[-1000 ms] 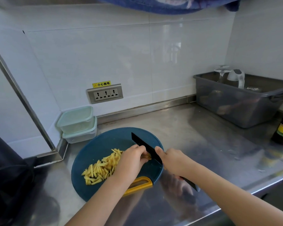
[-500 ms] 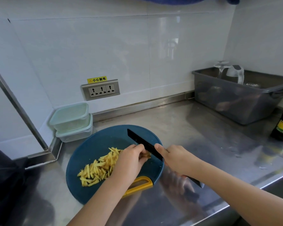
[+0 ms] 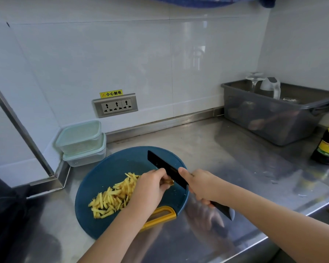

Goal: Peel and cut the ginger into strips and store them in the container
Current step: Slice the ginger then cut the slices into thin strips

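Black knife [image 3: 167,169] blade sits right against the left hand [image 3: 150,185] knuckles. The right hand [image 3: 201,185] is wrapped around its handle. Left fingers curl down onto a small ginger stub [image 3: 169,182] on the blue cutting board [image 3: 106,171], with the cut strips [image 3: 112,198] piled just left of it. Risk: the stub is tiny and fingertips are near the edge, so a slip or roll means a nick. Containers [image 3: 82,141] are stacked at the wall, lids on.

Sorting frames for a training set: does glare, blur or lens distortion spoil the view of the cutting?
Head view: wide-angle distortion slants the seams of the wall; the steel counter throws bright glare at right and mirrors the right hand; the knife, the ginger strips and the left hand are evenly lit and sharp; the ginger piece it holds is mostly hidden.
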A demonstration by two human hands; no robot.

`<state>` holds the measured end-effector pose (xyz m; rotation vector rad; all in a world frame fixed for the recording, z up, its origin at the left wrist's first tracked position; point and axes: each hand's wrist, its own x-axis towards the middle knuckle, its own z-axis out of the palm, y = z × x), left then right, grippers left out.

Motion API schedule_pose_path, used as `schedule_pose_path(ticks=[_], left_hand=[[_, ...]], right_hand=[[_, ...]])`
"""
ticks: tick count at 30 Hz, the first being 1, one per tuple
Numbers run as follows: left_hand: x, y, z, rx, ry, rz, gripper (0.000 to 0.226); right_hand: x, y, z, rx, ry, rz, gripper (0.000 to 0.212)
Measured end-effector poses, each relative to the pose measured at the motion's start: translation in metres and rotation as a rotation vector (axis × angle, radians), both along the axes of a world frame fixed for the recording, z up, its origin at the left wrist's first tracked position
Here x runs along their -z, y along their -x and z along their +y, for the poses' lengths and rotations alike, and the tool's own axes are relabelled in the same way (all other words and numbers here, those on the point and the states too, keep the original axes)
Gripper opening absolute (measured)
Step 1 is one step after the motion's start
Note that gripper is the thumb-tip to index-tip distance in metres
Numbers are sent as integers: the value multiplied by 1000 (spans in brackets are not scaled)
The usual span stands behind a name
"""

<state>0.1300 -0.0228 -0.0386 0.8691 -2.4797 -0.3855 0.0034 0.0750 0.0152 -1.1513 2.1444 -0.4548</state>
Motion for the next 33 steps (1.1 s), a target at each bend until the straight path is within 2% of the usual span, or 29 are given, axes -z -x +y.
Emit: schedule_pose_path(ticks=[4, 6, 8, 10, 14, 16, 21, 33], left_hand=[[-1, 1, 0, 6, -16, 5, 8], [-1, 1, -1, 7, -29, 8, 8], [0, 1, -2, 6, -37, 12, 8], [0, 0, -2, 4, -42, 14, 9], [2, 0, -2, 4, -54, 38, 9], [3, 0, -3, 0, -52, 38, 9], [2, 1, -4, 13, -33, 21, 8], [2, 0, -3, 5, -8, -10, 8]], right_hand=[[3, 0, -8, 73, -59, -25, 37], [6, -1, -8, 101, -66, -29, 46], [12, -3, -12, 112, -76, -1, 39], [12, -6, -14, 112, -127, 2, 45], [7, 1, -10, 227, -172, -330, 54], [9, 8, -7, 236, -106, -381, 58], [7, 12, -4, 170, -4, -298, 60], [0, 8, -4, 98, -31, -168, 60]])
